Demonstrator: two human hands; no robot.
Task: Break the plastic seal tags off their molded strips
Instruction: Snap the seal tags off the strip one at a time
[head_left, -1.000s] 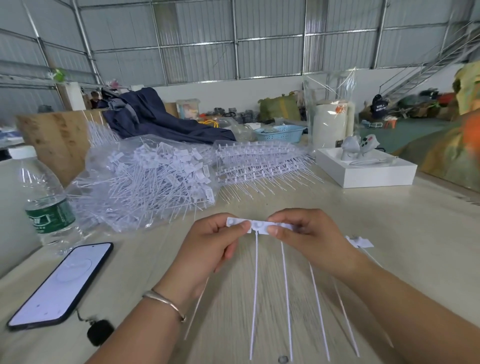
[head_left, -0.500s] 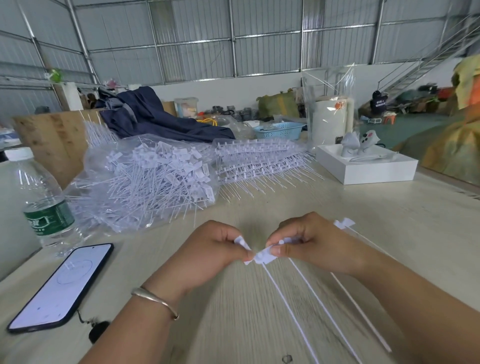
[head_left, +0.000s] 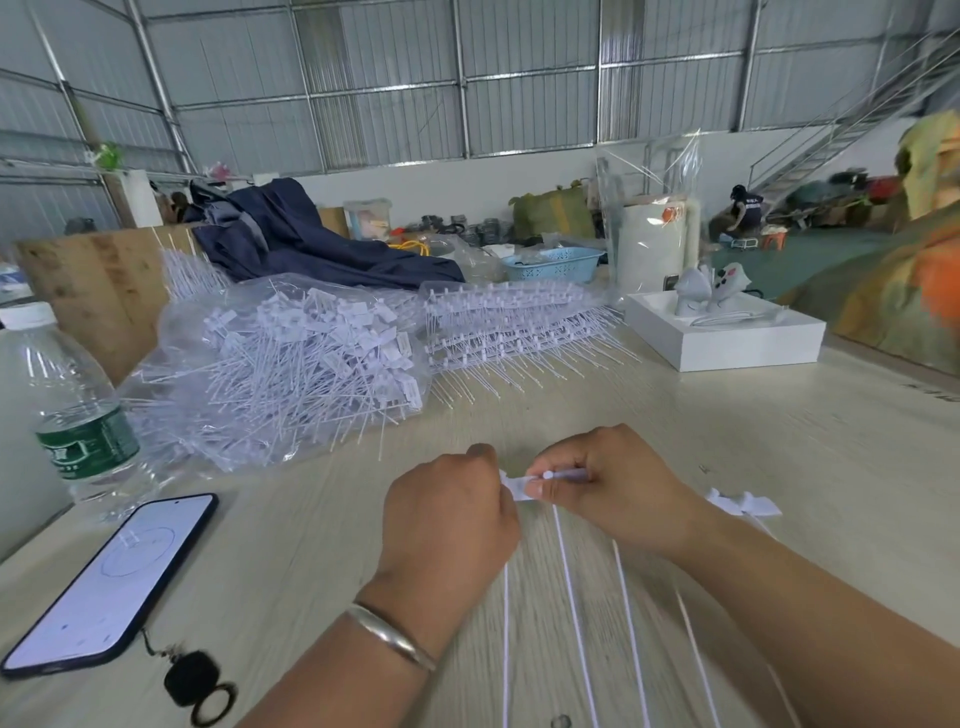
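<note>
Two bare hands meet over a pale wooden table (head_left: 779, 441). The left hand (head_left: 452, 514), a silver bangle (head_left: 389, 636) on its wrist, is curled closed, its fingertips pinching one end of a short white strip of seal tags (head_left: 519, 488). The right hand (head_left: 608, 488) is closed on the other end of the same strip, thumb and forefinger pressed just beside the left hand's fingers. Thin white tails hang from the strip toward the viewer, lying across the table between the forearms. A few loose white tag pieces (head_left: 743, 503) rest just right of the right wrist.

Farther back, a clear plastic bag (head_left: 280, 364) holds a heap of single tags, and beside it to the right sits a stack of unbroken strips (head_left: 514, 327). At left stand a water bottle (head_left: 67, 405) and a phone (head_left: 114, 582) lying face up. A white box (head_left: 727, 338) sits at the right rear.
</note>
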